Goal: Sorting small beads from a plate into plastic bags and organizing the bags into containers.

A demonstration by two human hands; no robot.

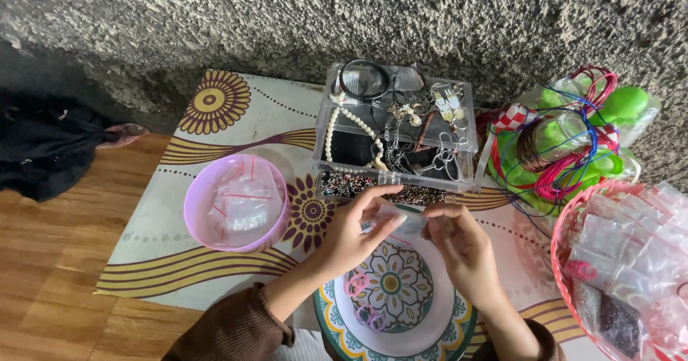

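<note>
Head view, your stock as it lies. One small clear plastic bag (398,220), held between your two hands above the patterned plate (430,332): your left hand (352,235) pinches its left edge with thumb and fingertips, your right hand (462,250) closes on its right end. The bag is see-through, thin and crumpled, too small to tell its contents. On the plate, below your left hand: three small ring-shaped pieces, one pink (355,284) and two purple (370,318). One lilac bowl (204,189) to your left, well apart from the hands, holding several clear bags with red strips. One clear two-level organiser box (466,96) just beyond your fingers: a pearl strand (331,139), a dark bangle (363,80) and silver chains on top, mixed beads in the drawer beneath. One red basket (562,250) at your right, heaped with clear packets. One bundle of coloured cord coils (573,146) on green containers behind it.
</note>
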